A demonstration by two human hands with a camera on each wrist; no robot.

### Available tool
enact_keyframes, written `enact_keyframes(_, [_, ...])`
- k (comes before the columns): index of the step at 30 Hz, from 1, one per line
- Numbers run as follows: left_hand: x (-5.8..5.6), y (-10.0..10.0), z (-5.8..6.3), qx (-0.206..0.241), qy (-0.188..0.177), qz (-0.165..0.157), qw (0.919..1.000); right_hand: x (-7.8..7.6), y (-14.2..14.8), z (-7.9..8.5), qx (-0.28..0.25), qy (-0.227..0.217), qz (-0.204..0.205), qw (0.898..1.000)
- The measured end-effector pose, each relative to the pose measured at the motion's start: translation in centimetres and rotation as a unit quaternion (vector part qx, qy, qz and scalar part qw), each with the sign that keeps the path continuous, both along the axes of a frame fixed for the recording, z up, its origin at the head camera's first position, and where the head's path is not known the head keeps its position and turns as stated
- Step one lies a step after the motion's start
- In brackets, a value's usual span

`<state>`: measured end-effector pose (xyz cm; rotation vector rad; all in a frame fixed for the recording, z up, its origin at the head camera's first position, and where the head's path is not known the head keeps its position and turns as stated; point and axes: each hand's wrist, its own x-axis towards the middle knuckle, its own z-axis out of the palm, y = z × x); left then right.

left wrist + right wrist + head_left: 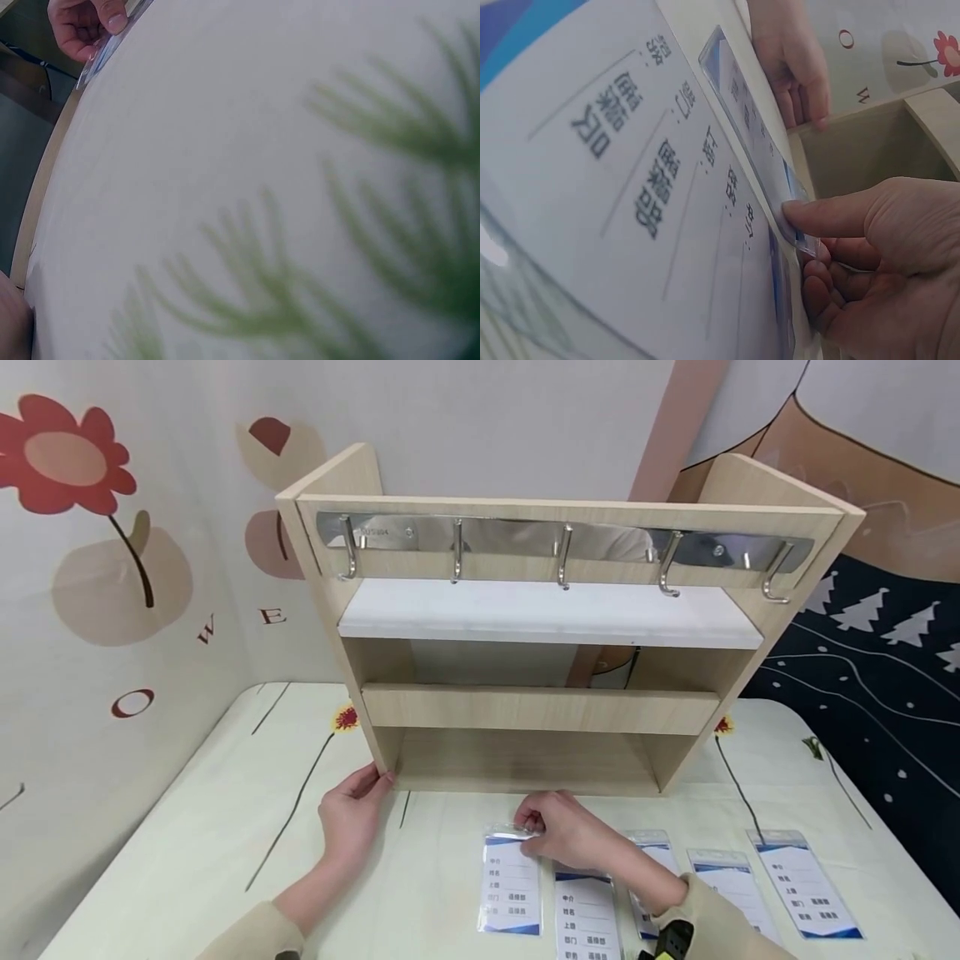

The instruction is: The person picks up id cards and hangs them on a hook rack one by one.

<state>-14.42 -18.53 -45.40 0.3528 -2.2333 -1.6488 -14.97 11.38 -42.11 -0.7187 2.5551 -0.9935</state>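
Note:
A light wooden shelf [540,717] stands on the table, with a metal hook rail along its top. My left hand [351,818] holds its lower left corner, thumb at the panel's front edge. In front of the shelf my right hand [573,835] pinches the top of the leftmost badge in a clear sleeve [512,889]. The right wrist view shows the thumb [829,214] on that badge's face and fingers curled at its edge. Beside it lies a second badge [588,918], large and close in the right wrist view. The left wrist view catches the right hand [84,26] at the badge.
More sleeved badges lie to the right, one partly behind my right forearm, another badge [808,885] farthest right. A pale cloth with printed flowers covers the table [187,852]. Patterned curtains [150,635] hang behind it at the left and right.

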Motion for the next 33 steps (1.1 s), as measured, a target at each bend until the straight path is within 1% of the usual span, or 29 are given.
enact_keyframes(4, [0.05, -0.10, 0.03, -0.005, -0.002, 0.006, 1.0000, -0.18, -0.11, -0.23, -0.003, -0.009, -0.005, 1.000])
enact_keyframes(9, [0.19, -0.29, 0.20, -0.004, 0.004, 0.012, 0.9999, -0.30, -0.25, -0.44, -0.014, -0.002, -0.005, 1.000])
enact_keyframes(15, [0.30, -0.42, 0.11, -0.005, -0.004, 0.011, 0.9999, -0.35, -0.35, -0.40, -0.032, 0.003, -0.010, 0.999])
enact_keyframes(19, [0.28, -0.39, -0.05, -0.001, -0.001, 0.013, 0.9999, -0.33, -0.28, -0.47, -0.050, 0.015, -0.016, 0.999])
enact_keyframes(25, [0.13, -0.10, -0.21, 0.002, -0.001, 0.009, 1.0000, -0.20, -0.02, -0.85, -0.061, 0.049, -0.026, 0.997])
enact_keyframes(33, [-0.09, -0.04, -0.31, 0.005, -0.001, 0.003, 1.0000, -0.13, -0.62, -0.79, -0.069, 0.064, -0.049, 0.994])
